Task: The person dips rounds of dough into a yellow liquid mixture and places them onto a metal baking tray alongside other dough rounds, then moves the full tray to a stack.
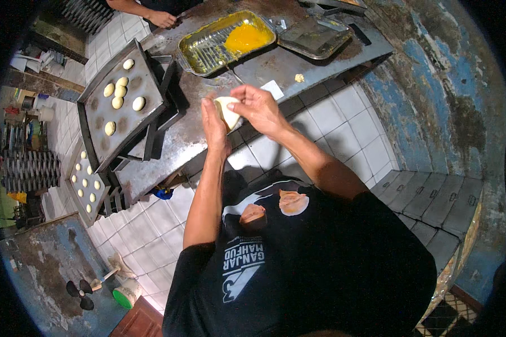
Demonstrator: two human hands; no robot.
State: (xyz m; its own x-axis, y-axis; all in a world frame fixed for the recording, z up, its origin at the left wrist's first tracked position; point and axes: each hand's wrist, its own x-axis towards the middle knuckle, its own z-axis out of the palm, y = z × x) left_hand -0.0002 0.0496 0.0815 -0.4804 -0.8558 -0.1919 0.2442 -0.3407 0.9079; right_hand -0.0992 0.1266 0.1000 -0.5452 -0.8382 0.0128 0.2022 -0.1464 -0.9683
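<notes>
A flattened piece of pale dough (228, 115) is held up between my two hands, above the near edge of the metal table. My left hand (213, 122) supports it from the left side, palm toward it. From the right, my right hand (260, 111) pinches the dough with its thumb on the face and the fingers curled over the top. Beyond my hands, a ribbed metal pan (199, 51) holds a yellow, soft-looking mass (247, 37). To the left, a dark baking tray (95, 142) carries several round dough balls (117, 103).
A second tray (74, 194) with several dough balls stands lower at the left. A shallow metal tray (315, 36) and a small dough scrap (299, 78) lie on the table (174, 137). Another person's hand (162, 18) rests at the far edge. A fan (80, 294) stands lower left.
</notes>
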